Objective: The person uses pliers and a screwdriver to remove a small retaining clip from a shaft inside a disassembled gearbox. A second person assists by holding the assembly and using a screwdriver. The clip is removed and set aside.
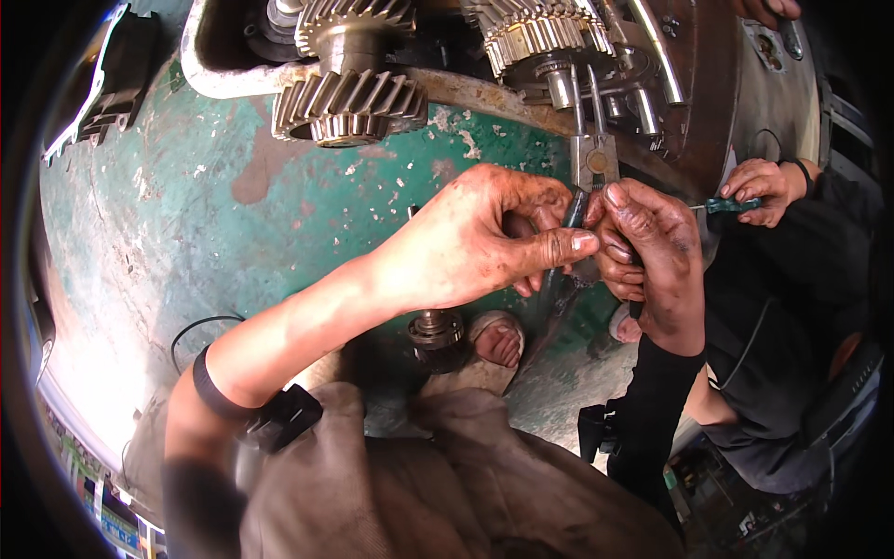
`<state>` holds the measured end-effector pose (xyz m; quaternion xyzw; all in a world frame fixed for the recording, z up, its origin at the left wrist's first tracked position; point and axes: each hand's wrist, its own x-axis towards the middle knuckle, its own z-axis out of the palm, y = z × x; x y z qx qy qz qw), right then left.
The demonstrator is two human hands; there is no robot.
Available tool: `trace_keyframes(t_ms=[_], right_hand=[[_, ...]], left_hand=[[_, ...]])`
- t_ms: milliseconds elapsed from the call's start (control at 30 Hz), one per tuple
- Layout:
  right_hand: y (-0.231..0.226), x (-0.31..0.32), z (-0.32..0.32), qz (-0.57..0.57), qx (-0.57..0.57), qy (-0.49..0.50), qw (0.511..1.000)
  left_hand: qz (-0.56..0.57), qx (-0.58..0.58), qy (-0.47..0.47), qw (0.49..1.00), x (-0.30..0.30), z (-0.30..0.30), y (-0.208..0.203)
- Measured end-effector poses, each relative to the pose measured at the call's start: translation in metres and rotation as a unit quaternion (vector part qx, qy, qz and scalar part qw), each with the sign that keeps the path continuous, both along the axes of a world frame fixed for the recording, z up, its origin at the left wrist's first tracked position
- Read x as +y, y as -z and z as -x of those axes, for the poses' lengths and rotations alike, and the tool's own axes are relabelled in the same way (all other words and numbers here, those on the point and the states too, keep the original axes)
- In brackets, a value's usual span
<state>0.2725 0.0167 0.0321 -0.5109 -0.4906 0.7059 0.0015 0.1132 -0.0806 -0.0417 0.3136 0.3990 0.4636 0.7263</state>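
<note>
A pair of long-nosed pliers [594,160], perhaps circlip pliers, points away from me, its jaws apart at the tips near the shafts under a gear cluster [540,42]. My left hand [494,233] grips the dark left handle between thumb and fingers. Around the other handle, mostly hidden, my right hand [652,247] is closed. Whether the tips touch a part is hard to make out. Left of the cluster, a shaft with helical gears [349,98] sticks out over the metal housing rim [456,90].
From the right, a co-worker's hand [764,189] holds a green-handled screwdriver [731,204] close to my right hand. Another hand [771,7] shows at the top right. A geared shaft [435,335] stands on the green floor [307,214] near my foot. A dark casing [116,88] lies far left.
</note>
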Motion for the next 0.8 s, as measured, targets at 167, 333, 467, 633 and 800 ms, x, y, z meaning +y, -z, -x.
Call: trace_keyframes(t_ms=[167,333,467,633,800], right_hand=[[-0.006,-0.001,0.007,0.001,-0.027,0.021,0.999],[-0.01,0.0,0.009,-0.037,-0.06,-0.017,0.997],[-0.01,0.006,0.01,-0.057,-0.061,-0.04,0.996],[-0.014,0.008,0.013,-0.068,-0.044,-0.015,0.997],[-0.012,0.011,0.011,-0.054,-0.065,-0.013,0.996]], left_hand=[[0.006,-0.017,-0.039,0.999,0.004,-0.005,0.001],[0.006,-0.019,-0.034,0.999,0.0,-0.005,0.005],[0.02,-0.041,-0.032,0.998,-0.004,-0.001,0.004],[0.039,-0.061,-0.036,0.997,0.0,0.0,0.002],[0.056,-0.07,-0.035,0.995,0.002,0.0,-0.001]])
